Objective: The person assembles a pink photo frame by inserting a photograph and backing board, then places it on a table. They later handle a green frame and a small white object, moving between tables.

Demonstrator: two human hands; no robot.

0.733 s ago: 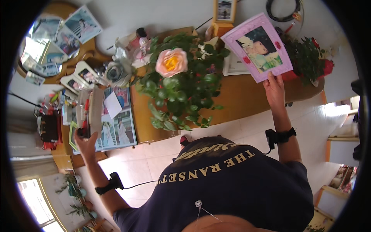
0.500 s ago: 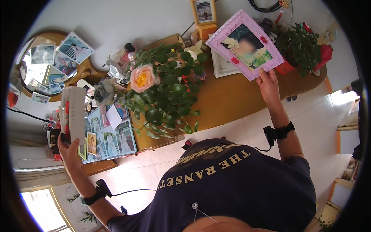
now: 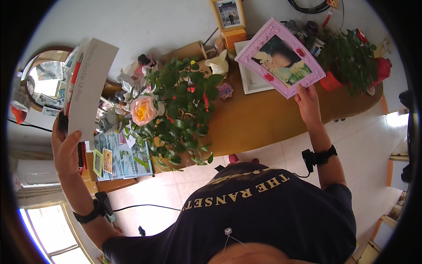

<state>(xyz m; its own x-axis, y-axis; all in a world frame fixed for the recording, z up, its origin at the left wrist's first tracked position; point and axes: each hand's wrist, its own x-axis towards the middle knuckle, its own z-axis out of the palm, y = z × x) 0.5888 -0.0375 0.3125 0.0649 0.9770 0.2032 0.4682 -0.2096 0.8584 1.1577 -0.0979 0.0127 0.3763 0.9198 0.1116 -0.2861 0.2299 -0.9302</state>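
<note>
My left hand (image 3: 68,147) grips the lower end of a long white cardboard box (image 3: 93,88), thumb on its pale side. Something red and slim (image 3: 74,77) and a dark item lie along the box's far side, partly hidden. On the right, my right hand (image 3: 307,103) pinches the bottom corner of a pink photo frame (image 3: 291,90) with small red roses on it. That frame is raised and tilted above the wooden table (image 3: 255,119), partly covering a white frame (image 3: 259,86) behind it.
A leafy potted plant (image 3: 184,114) with a peach rose (image 3: 144,110) stands mid-table. A second plant (image 3: 351,66) is at the right. Behind are a white ornament (image 3: 217,64) and a yellow-framed photo (image 3: 229,15). An oval mirror (image 3: 46,72) and a photo album (image 3: 125,156) are at left.
My left hand has lifted the white box up and turned it, so it appears larger. The pink photo frame has shifted slightly lower in view, still held.
</note>
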